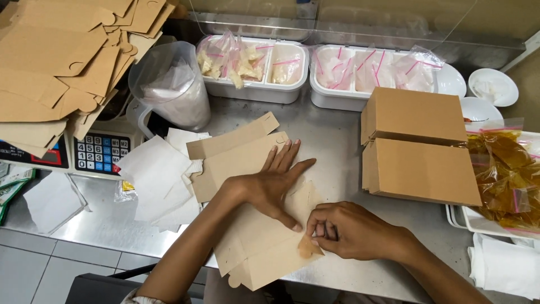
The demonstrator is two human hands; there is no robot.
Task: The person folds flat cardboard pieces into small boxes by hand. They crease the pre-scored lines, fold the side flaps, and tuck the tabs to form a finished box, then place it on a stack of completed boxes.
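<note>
A flat, unfolded brown cardboard box blank [236, 157] lies on the steel counter [332, 141] in front of me. My left hand [275, 183] presses flat on the middle of the blank, fingers spread. My right hand [349, 231] pinches a flap at the blank's right edge, fingers curled around it. Two folded brown boxes [419, 146] stand side by side just to the right.
A stack of flat box blanks [62, 56] sits on a scale [101, 152] at the left. White paper sheets [157, 180], a plastic jug [174, 84], two white tubs of small zip bags [315, 70], white bowls [492, 87] and a tray of amber sauce bags [506, 174] surround the work spot.
</note>
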